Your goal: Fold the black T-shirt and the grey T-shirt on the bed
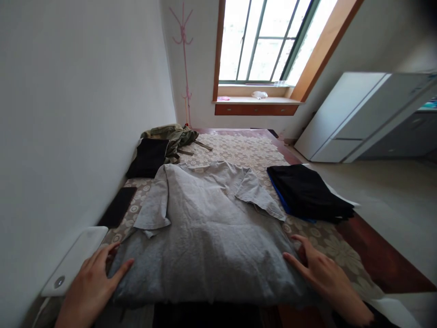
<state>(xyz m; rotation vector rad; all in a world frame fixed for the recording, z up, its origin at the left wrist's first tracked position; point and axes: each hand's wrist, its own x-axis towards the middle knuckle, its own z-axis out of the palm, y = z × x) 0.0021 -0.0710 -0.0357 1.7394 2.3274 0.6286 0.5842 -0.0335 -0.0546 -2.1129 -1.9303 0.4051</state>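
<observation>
Fingers (122,269) of the left hand (91,279) are spread, the thumb wide of the index finger, at the side edge of a grey T-shirt (211,237); the right hand (322,269) mirrors it at the opposite edge, thumb and index finger well apart, though I cannot tell whether the partly hidden fingers press the cloth. The soft, lightly wrinkled shirt lies flat between them, hem nearest, short sleeves angled outward and neckline at the far end. Just beside the left hand is a smooth white slab (78,259) with rounded corners and a cable; beyond it lies a flat black rectangle (118,207). Beneath, a beige floral tablecloth (235,146) covers part of a reddish-brown tabletop (384,259). To the right sits a folded stack (307,189), black on top with blue showing at its edge. Farther left, a black folded cloth (150,157) rests against a crumpled camouflage bag (170,132) with straps, its contents hidden. Beyond stand a closed white refrigerator (358,109), a slim pink coat stand (185,59) and a wood-framed window (259,45), with shut drawers (256,110) under its sill.
</observation>
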